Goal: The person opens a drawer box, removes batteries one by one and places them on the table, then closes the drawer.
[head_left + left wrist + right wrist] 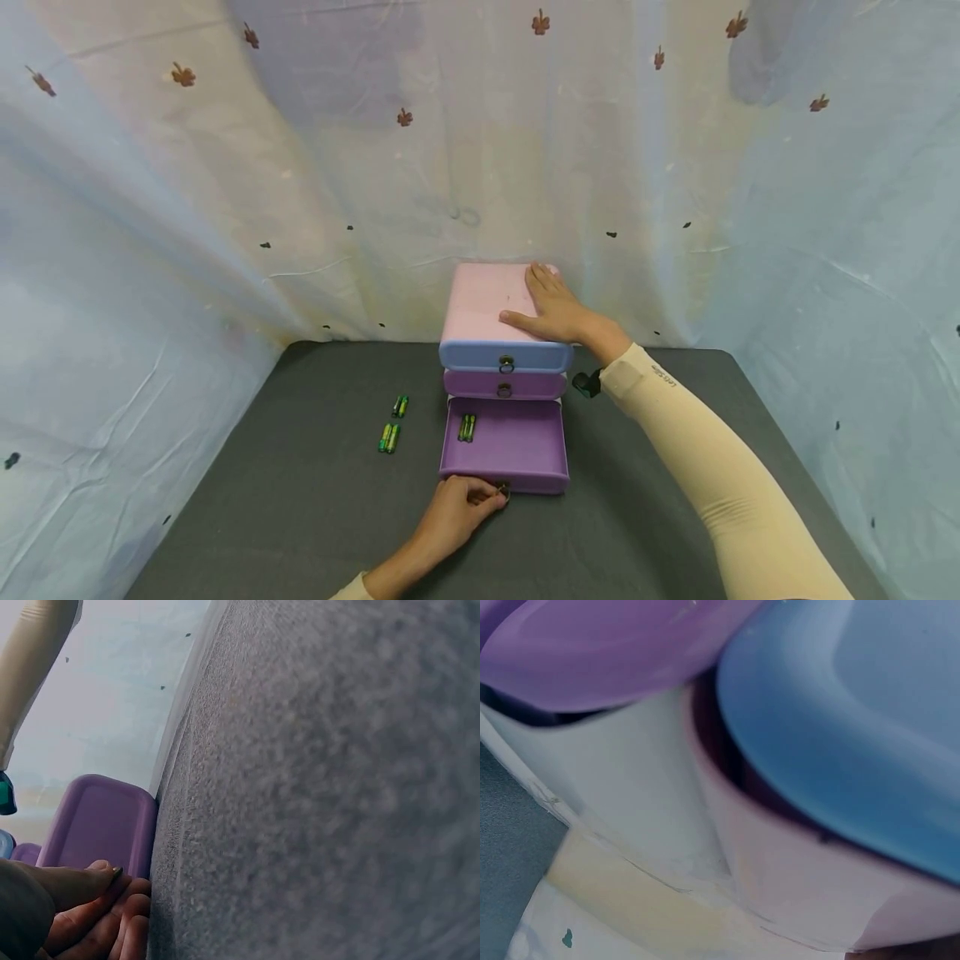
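A small drawer cabinet (pixel 487 304) with a pink top stands on the table, its purple bottom drawer (pixel 517 442) pulled out. Two green batteries (pixel 467 427) lie inside that drawer at the left. My left hand (pixel 456 515) pinches the ring pull at the front of this drawer between thumb and finger; the left wrist view shows the purple drawer front (pixel 105 825) beside the fingers. Flat on the pink top rests my right hand (pixel 555 308), fingers spread. Above the open drawer, the blue top drawer (pixel 480 356) and the purple middle drawer (pixel 472 384) are closed.
On the dark grey table (pixel 315 500), left of the cabinet, lie a pair of green batteries (pixel 401 406) and, nearer, another pair (pixel 389 438). A patterned curtain (pixel 450 167) hangs behind the table and along both sides.
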A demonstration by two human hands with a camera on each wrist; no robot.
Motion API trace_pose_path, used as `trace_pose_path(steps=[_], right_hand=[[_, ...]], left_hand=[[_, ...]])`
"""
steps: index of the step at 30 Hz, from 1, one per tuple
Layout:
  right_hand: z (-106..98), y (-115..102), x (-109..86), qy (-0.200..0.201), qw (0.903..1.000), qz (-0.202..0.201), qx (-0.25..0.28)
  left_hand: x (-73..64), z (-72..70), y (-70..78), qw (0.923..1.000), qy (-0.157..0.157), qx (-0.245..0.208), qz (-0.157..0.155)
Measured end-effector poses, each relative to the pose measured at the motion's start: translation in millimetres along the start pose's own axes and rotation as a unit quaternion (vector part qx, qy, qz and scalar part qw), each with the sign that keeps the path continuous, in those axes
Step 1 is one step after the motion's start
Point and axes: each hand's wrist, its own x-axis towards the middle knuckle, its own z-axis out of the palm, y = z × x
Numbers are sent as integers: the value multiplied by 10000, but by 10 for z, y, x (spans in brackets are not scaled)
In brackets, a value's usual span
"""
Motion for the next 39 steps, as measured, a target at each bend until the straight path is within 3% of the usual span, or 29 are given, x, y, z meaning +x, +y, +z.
trace_pose_path(steps=[39], right_hand=[[6, 10, 2, 60, 10000, -15, -38]], left_hand=[[-228, 59, 58, 9997, -64, -236, -46]])
